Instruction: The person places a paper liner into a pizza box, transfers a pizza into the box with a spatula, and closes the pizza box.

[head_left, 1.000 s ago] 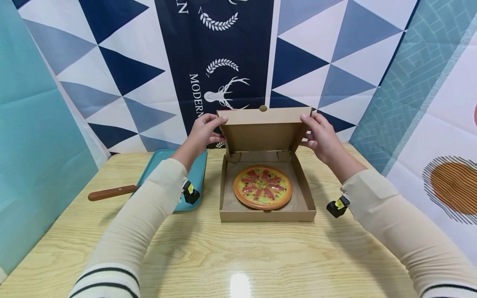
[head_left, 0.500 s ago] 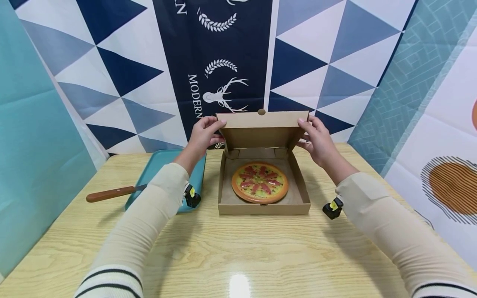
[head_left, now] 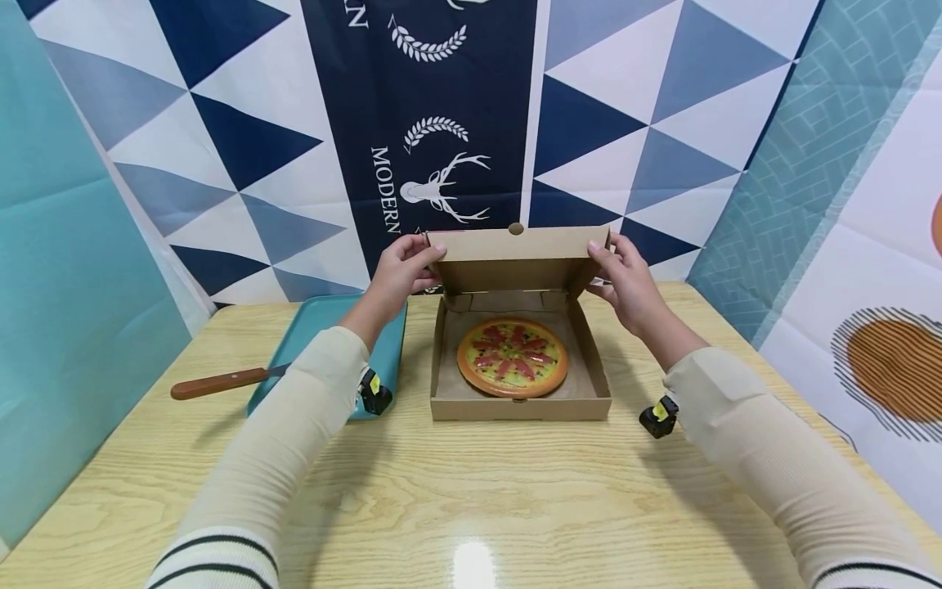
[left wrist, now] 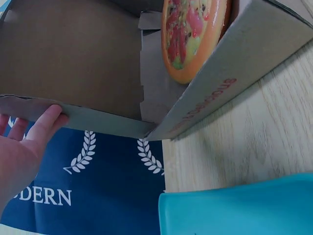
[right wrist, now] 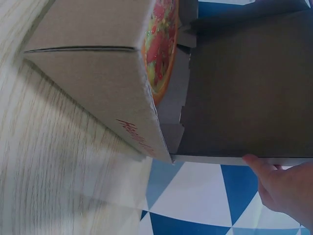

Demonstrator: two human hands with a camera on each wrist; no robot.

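A brown cardboard pizza box (head_left: 519, 410) stands on the table with its lid (head_left: 515, 244) raised and tilted over the back part. Inside lies a round pizza (head_left: 513, 358) with red and yellow topping, in full view from the head. My left hand (head_left: 400, 274) grips the lid's left front corner, thumb on the front flap. At the opposite corner my right hand (head_left: 624, 278) holds the lid the same way. In the left wrist view, fingers (left wrist: 45, 122) press the lid's side flap; the right wrist view has the right thumb (right wrist: 257, 164) on the lid's edge.
Left of the box lies a blue tray (head_left: 390, 348), partly behind the left forearm. A spatula or server with a wooden handle (head_left: 219, 383) rests on it, its handle jutting out over the table (head_left: 456, 483). Patterned cloth (head_left: 434, 98) hangs behind.
Both hands have lowered the lid somewhat, tilting it forward. The box appears slightly higher in view and nearer the back. The pizza stays inside; the tray and wooden-handled tool lie where they were.
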